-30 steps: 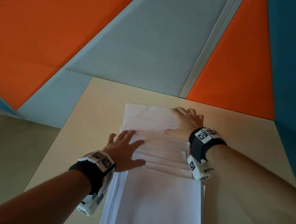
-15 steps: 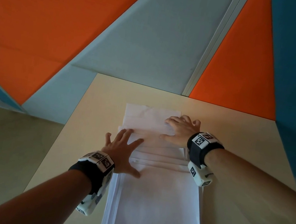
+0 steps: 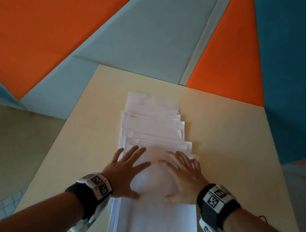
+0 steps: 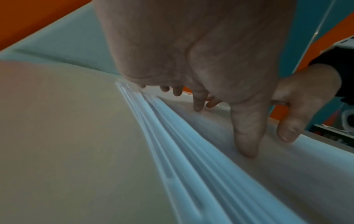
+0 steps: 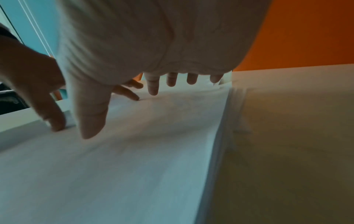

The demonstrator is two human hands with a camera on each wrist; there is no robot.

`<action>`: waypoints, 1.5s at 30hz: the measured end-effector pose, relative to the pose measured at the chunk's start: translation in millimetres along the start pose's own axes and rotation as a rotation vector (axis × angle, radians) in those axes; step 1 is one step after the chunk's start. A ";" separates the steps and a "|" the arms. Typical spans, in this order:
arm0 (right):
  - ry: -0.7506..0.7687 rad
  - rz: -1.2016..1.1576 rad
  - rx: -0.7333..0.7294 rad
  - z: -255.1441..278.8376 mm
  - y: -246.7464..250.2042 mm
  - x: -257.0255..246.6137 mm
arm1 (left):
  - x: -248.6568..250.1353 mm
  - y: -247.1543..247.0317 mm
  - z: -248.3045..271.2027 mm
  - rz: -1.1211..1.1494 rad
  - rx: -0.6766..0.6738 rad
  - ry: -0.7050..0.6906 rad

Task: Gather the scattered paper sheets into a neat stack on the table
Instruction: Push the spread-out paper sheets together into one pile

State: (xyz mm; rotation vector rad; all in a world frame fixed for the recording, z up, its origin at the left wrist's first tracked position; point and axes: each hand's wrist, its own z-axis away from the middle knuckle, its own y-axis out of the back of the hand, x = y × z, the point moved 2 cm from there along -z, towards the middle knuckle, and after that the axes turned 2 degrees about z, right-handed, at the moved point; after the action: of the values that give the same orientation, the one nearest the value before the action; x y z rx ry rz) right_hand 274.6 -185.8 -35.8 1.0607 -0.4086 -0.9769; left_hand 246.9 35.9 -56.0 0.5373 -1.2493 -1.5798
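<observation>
On the beige table (image 3: 224,139) in front of you, both of your hands lie flat on the white paper sheets (image 3: 154,128), side by side with a gap between the thumbs. Your left hand (image 3: 125,173) is spread wide, palm down, fingers straight and fanned, its outer fingers reaching the left edge of the pile; from the left wrist view the fingertips (image 4: 247,150) press into the top sheet and grip nothing. Your right hand (image 3: 184,177) is likewise splayed and flat, fingers straight and pointing away from you, thumb tucked toward the near side; the right wrist view shows its fingertips (image 5: 153,89) touching the paper, holding nothing. The sheets run in a long strip down the middle of the table, from the near edge of the head view toward the far end. Beyond your fingers they overlap like steps, with edges jutting out to the right and left. Beneath your palms and nearer to you they sit more squarely, though the left wrist view shows several layered edges (image 4: 172,159) staggered along the left side. Black wrist bands with printed markers (image 3: 215,198) sit on both wrists.
</observation>
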 end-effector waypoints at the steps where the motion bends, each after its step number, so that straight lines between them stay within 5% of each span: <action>1: -0.001 -0.001 0.000 11.1 -6.7 -6.7 | 6.8 -2.2 7.9 -0.013 0.029 -0.018; 6: -0.045 -0.037 0.009 58.4 -29.2 -35.0 | 36.4 -12.4 47.8 0.001 0.138 -0.083; 14: -0.080 0.032 -0.112 102.5 -61.7 -56.3 | 70.6 -51.6 95.4 0.002 -0.177 -0.071; 25: -0.055 -0.038 0.067 81.1 -51.3 -42.5 | 62.9 -44.4 95.0 0.002 -0.076 0.000; 45: -0.018 -0.101 0.183 50.3 -35.8 -21.9 | 40.3 -30.9 67.6 0.027 0.111 0.097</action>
State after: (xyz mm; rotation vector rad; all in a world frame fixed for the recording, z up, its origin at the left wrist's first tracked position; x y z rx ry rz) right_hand 210.8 -199.9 -40.1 1.2482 -0.4697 -1.0537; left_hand 162.9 29.3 -49.9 0.6573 -1.2707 -1.4515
